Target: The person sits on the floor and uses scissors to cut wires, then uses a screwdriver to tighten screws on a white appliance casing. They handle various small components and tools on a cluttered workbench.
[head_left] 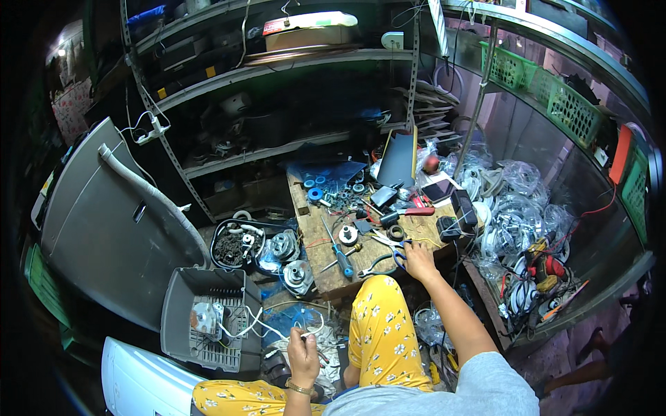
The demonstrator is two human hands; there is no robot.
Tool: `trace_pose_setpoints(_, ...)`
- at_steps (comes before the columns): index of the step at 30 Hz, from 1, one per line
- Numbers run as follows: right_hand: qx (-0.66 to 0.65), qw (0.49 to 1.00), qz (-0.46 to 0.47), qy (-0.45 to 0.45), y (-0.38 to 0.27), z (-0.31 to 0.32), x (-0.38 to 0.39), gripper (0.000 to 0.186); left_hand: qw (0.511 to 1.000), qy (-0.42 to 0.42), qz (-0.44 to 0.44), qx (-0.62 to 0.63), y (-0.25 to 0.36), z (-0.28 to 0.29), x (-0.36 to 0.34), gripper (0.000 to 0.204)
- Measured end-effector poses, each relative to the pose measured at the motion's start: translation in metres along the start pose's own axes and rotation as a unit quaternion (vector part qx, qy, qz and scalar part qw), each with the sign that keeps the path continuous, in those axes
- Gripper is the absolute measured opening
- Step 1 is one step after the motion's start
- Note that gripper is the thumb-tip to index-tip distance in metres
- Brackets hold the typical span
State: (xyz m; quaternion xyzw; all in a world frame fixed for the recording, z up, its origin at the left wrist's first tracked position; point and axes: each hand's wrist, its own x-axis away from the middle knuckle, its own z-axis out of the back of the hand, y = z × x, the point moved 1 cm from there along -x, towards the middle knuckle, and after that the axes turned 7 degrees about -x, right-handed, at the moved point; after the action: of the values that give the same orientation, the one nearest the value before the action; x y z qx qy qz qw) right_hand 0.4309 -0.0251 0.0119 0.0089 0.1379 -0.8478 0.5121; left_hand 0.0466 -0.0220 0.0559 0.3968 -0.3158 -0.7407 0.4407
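some white cable (255, 320) sits pinched in left fingers (297, 340); right fingers (408, 251), unclear whether closed, touch blue-handled scissors (399, 260).

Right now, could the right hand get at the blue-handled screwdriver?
Probably yes: the right hand is at the same wooden bench, with only low-lying pliers between it and the blue-handled screwdriver.

Shadowed metal shelving (378, 55), low wooden workbench (316, 232), uneven light

grey shirt (465, 388), yellow flowered trousers (387, 322), gold-coloured bracelet (300, 388)
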Motion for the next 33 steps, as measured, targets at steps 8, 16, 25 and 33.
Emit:
trace_pose_setpoints(8, -0.025, 0.994, -0.002, -0.110, 0.001, -0.004, -0.034, 0.055, 0.999, -0.030, 0.033, -0.004, 0.009, 0.001, -0.003, 0.023)
trace_pose_setpoints(16, -0.756, 0.605, -0.124, -0.215, -0.010, 0.017, 0.033, 0.056, 0.994, -0.010, 0.080, 0.073, 0.009, 0.006, -0.004, 0.022)
trace_pose_setpoints(25, -0.532, 0.796, 0.146, -0.248, -0.140, 0.046, 0.163, 0.059, 0.979, 0.014, 0.102, 0.178, 0.002, -0.002, -0.006, 0.017)
trace_pose_setpoints(33, -0.491, 0.828, 0.231, -0.142, -0.168, 0.052, 0.141, 0.048, 1.000, -0.026, 0.008, 0.004, 0.016, 0.013, -0.007, 0.030)
